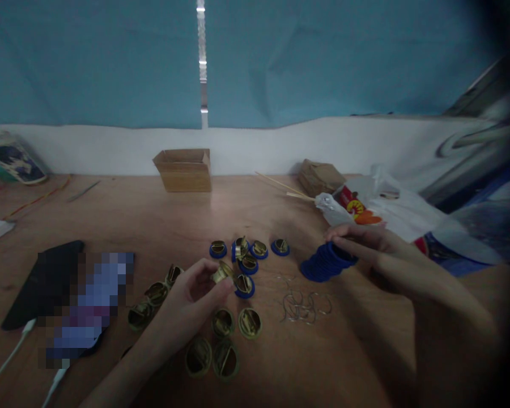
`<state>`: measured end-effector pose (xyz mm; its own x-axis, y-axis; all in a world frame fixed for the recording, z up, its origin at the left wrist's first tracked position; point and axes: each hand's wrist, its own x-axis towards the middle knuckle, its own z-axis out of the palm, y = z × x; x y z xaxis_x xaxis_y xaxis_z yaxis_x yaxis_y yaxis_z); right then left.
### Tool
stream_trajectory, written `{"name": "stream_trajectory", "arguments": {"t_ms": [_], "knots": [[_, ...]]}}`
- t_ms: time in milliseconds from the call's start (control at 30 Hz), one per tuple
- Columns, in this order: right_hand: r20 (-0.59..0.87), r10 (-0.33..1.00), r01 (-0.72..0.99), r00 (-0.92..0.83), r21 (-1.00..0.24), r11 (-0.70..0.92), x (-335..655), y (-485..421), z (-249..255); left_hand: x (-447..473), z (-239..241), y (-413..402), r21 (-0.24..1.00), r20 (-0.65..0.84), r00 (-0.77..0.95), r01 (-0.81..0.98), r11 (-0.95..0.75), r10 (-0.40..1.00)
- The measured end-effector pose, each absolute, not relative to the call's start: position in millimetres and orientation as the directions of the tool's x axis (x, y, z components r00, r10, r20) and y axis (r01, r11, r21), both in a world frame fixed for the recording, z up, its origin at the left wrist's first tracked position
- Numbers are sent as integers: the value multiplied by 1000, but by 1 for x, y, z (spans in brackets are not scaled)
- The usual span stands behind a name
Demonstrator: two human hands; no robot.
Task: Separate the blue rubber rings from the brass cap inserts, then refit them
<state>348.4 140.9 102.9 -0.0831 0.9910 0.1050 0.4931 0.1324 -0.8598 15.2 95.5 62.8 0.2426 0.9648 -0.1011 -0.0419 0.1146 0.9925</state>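
Note:
Pinched between the thumb and fingers of my left hand (187,300) is a round gold-coloured metal piece (222,273), tilted above the table. My right hand (378,246) has its fingers closed on the upper end of a leaning stack of blue rings (325,264); whether it grips one ring or several I cannot tell. Near my left hand lie several gold-coloured round pieces with blue rims, one a blue-rimmed piece (280,246) off to the right. Closer to me are several without blue rims, such as a plain gold-coloured piece (250,323), each with a bar across it.
Thin curved wires (304,306) lie right of the middle. Two devices with white cables, a dark device (46,283) and a lit phone (96,300), rest at left. Behind stand an open cardboard box (185,177), a brown paper package (321,177) and plastic bags (408,212).

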Motion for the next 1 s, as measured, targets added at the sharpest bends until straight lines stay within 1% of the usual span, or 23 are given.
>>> {"name": "stream_trajectory", "arguments": {"t_ms": [233,400,500,533,600,667,733,800,900,967,1000], "knots": [[93,986,532,-139,-833,153,351,146,97,13,68,96,996,-87,259,-1,91,962],[87,995,569,-55,-816,103,347,143,104,14,68,94,999,-28,214,29,22,976],[119,993,551,6,-829,96,342,140,109,14,69,92,994,-19,207,105,-3,978],[153,987,544,48,-833,103,339,140,111,14,69,92,989,-10,197,149,-20,980],[268,951,544,157,-827,143,332,138,114,13,69,90,965,46,164,247,-86,985],[415,874,563,251,-797,217,322,136,117,13,69,89,924,136,127,340,-172,983],[545,784,584,297,-753,302,311,134,119,13,67,89,869,235,93,427,-252,968],[636,706,593,312,-711,379,300,131,119,13,66,89,817,309,73,489,-304,948],[731,614,593,299,-646,481,283,126,116,13,62,89,771,378,78,525,-360,922],[779,576,590,250,-594,547,269,121,112,13,61,90,737,419,95,545,-400,903],[790,578,583,205,-573,577,262,119,109,13,61,90,717,435,108,559,-416,894]]}}
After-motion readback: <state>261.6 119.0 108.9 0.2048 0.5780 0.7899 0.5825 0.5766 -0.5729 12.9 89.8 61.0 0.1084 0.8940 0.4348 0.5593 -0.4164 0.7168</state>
